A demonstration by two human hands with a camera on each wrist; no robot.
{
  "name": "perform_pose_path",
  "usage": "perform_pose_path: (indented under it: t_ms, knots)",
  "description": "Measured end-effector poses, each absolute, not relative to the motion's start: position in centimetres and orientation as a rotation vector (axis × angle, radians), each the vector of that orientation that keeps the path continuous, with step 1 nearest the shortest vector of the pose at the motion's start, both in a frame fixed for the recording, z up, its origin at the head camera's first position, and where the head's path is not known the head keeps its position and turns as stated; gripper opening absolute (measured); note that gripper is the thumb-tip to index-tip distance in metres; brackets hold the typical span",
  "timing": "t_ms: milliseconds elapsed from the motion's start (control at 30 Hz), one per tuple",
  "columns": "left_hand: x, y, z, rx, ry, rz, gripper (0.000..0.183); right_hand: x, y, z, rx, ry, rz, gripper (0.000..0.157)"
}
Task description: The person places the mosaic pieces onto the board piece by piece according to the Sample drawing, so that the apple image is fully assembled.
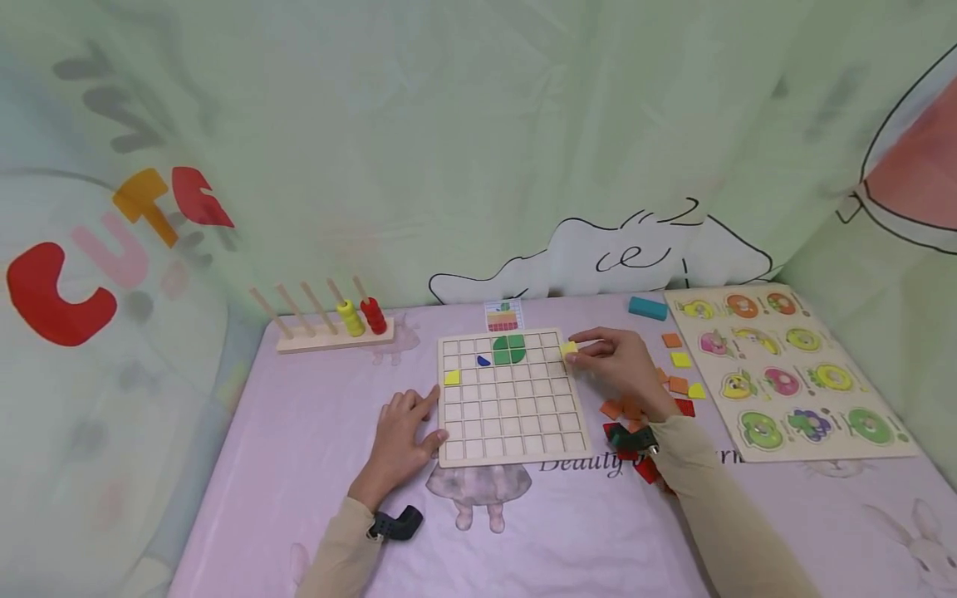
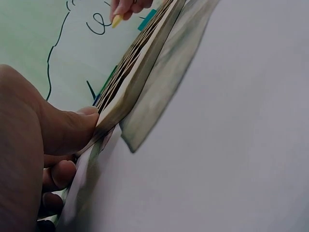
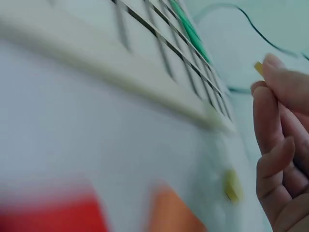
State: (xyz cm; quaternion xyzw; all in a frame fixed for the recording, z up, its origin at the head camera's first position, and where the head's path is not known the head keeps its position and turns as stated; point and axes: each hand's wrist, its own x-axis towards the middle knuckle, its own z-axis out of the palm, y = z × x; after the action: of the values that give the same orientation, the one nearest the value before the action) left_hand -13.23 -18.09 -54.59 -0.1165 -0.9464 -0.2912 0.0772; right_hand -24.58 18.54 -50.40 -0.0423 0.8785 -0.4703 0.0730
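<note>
A yellow square tile (image 1: 570,349) is pinched between the thumb and fingertips of my right hand (image 1: 616,363), close to the upper right edge of the wooden grid board (image 1: 508,458). The right wrist view shows this tile (image 3: 259,69) nearly edge-on at the fingertips. My left hand (image 1: 402,433) rests at the board's left side, with thumb and index finger spread along the rim. In the left wrist view the thumb (image 2: 72,128) touches the board's edge. On the grid lie green rounded pieces (image 1: 509,350), a small blue piece (image 1: 483,360) and another yellow square (image 1: 452,378).
Loose orange (image 1: 678,384), red (image 1: 646,470) and yellow tiles (image 1: 680,360) lie around my right forearm. Further right is a fruit puzzle board (image 1: 777,405), with a teal block (image 1: 647,308) behind. A picture card (image 1: 503,315) and a peg stand with rings (image 1: 336,335) stand beyond the grid.
</note>
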Motion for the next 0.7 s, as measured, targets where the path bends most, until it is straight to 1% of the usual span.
perform_pose_path:
  t_ms: [200,467,700]
  knots:
    - [-13.4,-18.1,-54.7,-0.370,-2.808,-0.843,0.068,-24.0,14.5,-51.0,-0.215,2.595,-1.453,0.041]
    - [-13.4,-18.2,-54.7,-0.362,-2.824,-0.863,0.069,-23.8,9.3,-51.3,-0.462,2.554,-1.472,0.034]
    - [-13.3,-18.3,-54.6,-0.377,-2.833,-0.863,0.069,-23.9,6.0,-51.3,-0.573,2.617,-1.368,0.031]
